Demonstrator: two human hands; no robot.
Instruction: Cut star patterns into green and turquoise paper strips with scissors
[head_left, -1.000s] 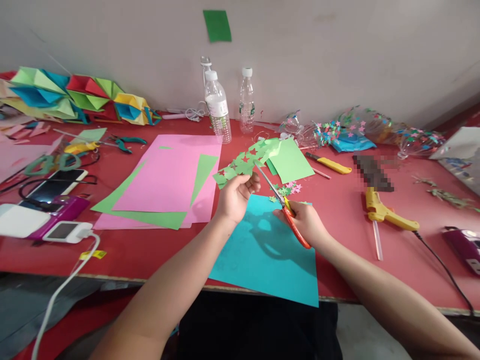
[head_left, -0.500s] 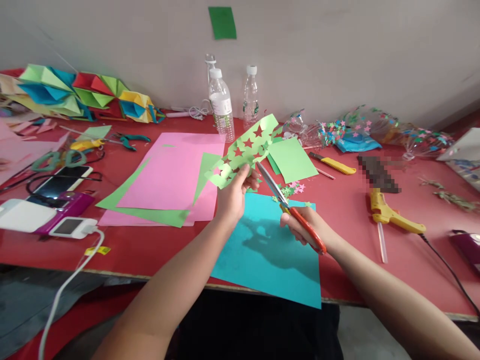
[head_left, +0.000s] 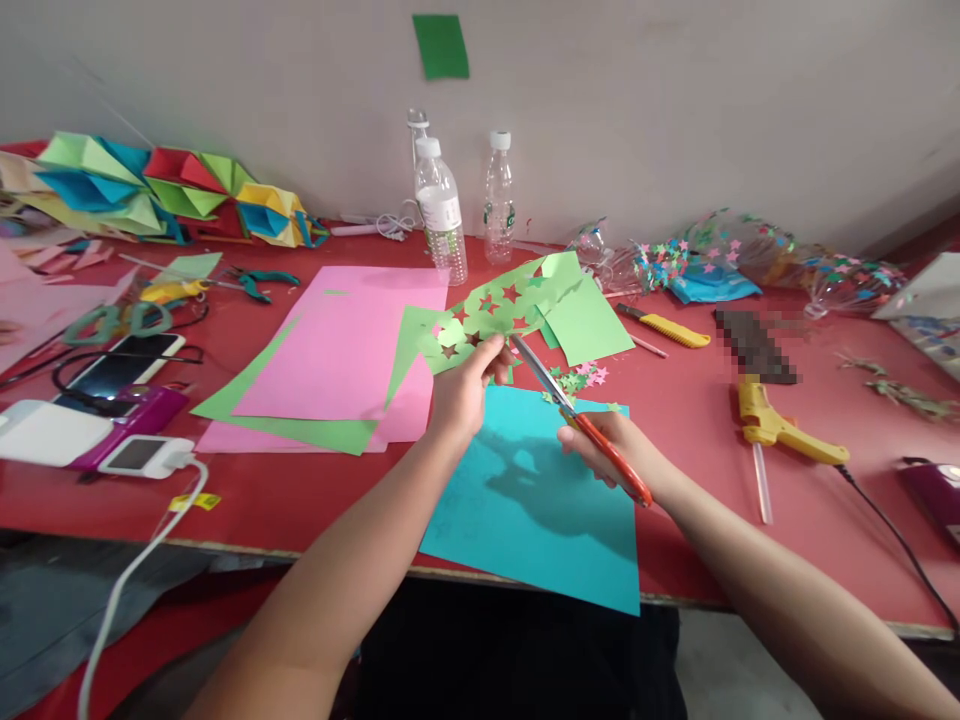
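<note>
Star-cut green paper point(head_left: 493, 323) and scissors point(head_left: 600, 443), mid-frame
Hands apart: the left hand point(head_left: 463, 392) pinches the paper at centre; the right hand point(head_left: 628, 440), right of centre, grips the scissors.

Open red tabletop point(head_left: 701, 425) separates the right hand point(head_left: 611, 447) from the yellow plastic glue gun point(head_left: 795, 435). Clear plastic bottles point(head_left: 448, 245) block the far middle.

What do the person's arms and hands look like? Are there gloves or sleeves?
The left arm and right arm are bare, with no sleeves showing. The left hand and right hand have no gloves. I see no watches or bracelets. Some fingers are hidden, so I can't rule out rings.
</note>
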